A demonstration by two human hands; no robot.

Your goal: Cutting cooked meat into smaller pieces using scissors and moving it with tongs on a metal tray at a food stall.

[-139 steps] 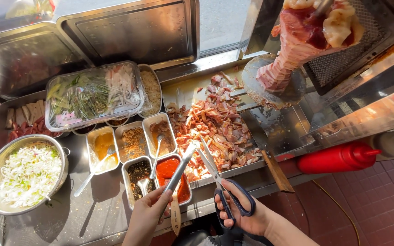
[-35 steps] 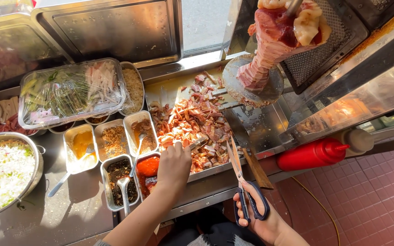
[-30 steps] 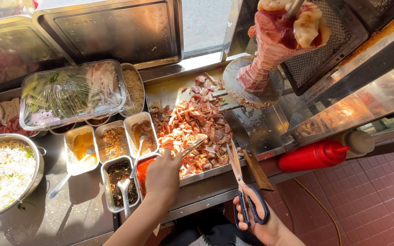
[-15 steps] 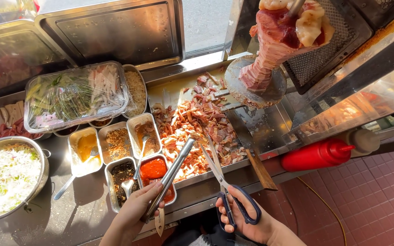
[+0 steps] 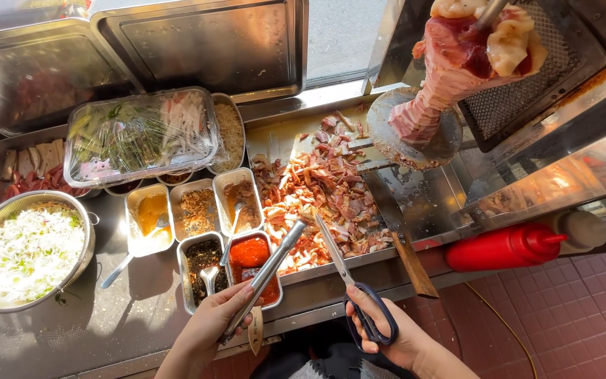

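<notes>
Since half a second ago both hands have barely shifted: tongs and scissors keep their places, tips meeting over the near edge of the meat; a second ago the left hand was reaching forward into the meat and has since drawn back.

Left hand (image 5: 213, 328): fingers curled around the lower end of metal tongs (image 5: 264, 275), which slant up and right; their tip lies at the near edge of the chopped meat (image 5: 324, 193).

Right hand (image 5: 394, 337): fingers through the dark loops of scissors (image 5: 348, 277), gripping them; blades point up and left, tip just beside the tong tip. Whether the blades are parted cannot be told.

Chopped meat: heaped in a steel tray (image 5: 415, 203) on the worktop (image 5: 64, 330), below the spit.

Spit of stacked meat (image 5: 457, 67): upright at upper right, over a round plate, a mesh grill behind it.

Small steel pans, just left of the tongs: red sauce (image 5: 250, 253), dark relish (image 5: 203, 258) with a spoon, orange sauce (image 5: 150, 214), fried crumbs (image 5: 196, 207), brown sauce (image 5: 238, 198).

Wrapped container of vegetables (image 5: 138, 137): beyond the pans.

Bowl of shredded cabbage (image 5: 31, 251): far left.

Red squeeze bottle (image 5: 503, 247): lying at right, beside the tray.

Wooden-handled tool (image 5: 407, 245): resting against the tray's near right edge.
</notes>
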